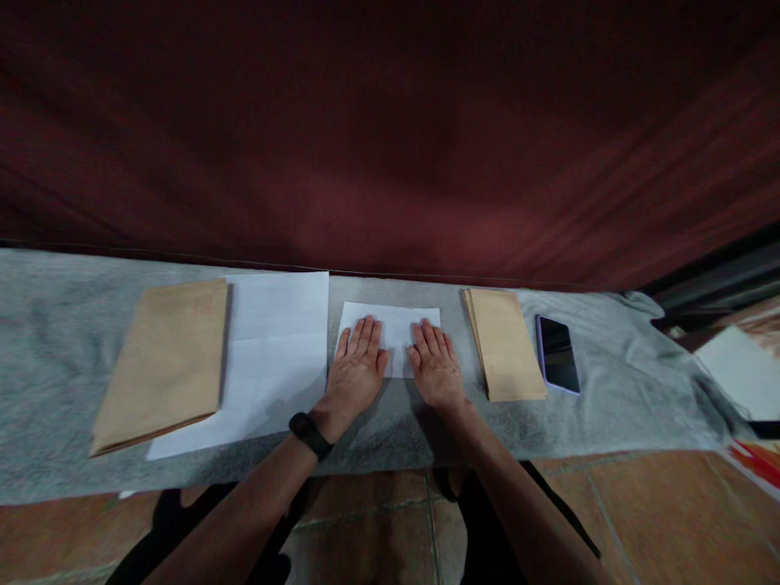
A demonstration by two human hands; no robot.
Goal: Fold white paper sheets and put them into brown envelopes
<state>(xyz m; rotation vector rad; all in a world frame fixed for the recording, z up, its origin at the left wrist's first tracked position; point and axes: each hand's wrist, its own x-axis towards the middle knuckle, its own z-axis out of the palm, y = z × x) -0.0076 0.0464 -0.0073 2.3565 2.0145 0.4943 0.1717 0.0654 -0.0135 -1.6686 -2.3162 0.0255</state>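
Note:
A white sheet of paper [399, 329], small and apparently folded, lies flat on the grey cloth in front of me. My left hand [358, 361] rests palm down on its left part, fingers stretched out. On the right part lies my right hand [435, 366], also flat with the fingers extended. Between the two hands the paper's middle shows bare. Left of my left hand is a larger white sheet [280, 341], partly covered by a stack of big brown envelopes [171, 349]. Several smaller brown envelopes [509, 345] sit to the right of my right hand.
A phone with a purple edge [559, 355] lies right of the small envelopes. The grey cloth [627, 390] covers the long narrow surface. Dark red fabric [390, 179] rises along its back edge. Tiled floor [658, 504] shows in front, and a white item [740, 370] at far right.

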